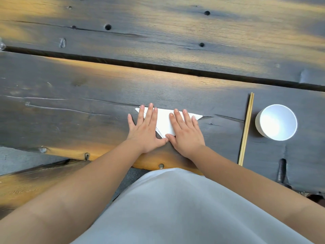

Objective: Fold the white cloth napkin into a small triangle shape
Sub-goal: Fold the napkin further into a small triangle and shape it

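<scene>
Head view: both hands, left hand (pixel 146 128) and right hand (pixel 186 133), lie spread flat on one triangular napkin (pixel 164 123) near the table (pixel 70 110) edge; two chopsticks (pixel 246 129) and one white cup (pixel 277 122) sit right.

**No readable text**

No words, labels, brands, numbers or signs can be read anywhere in the head view. The napkin (pixel 165 121), the cup (pixel 276 122), the chopsticks (pixel 246 127) and the table (pixel 88 103) all show plain, unmarked surfaces.
</scene>
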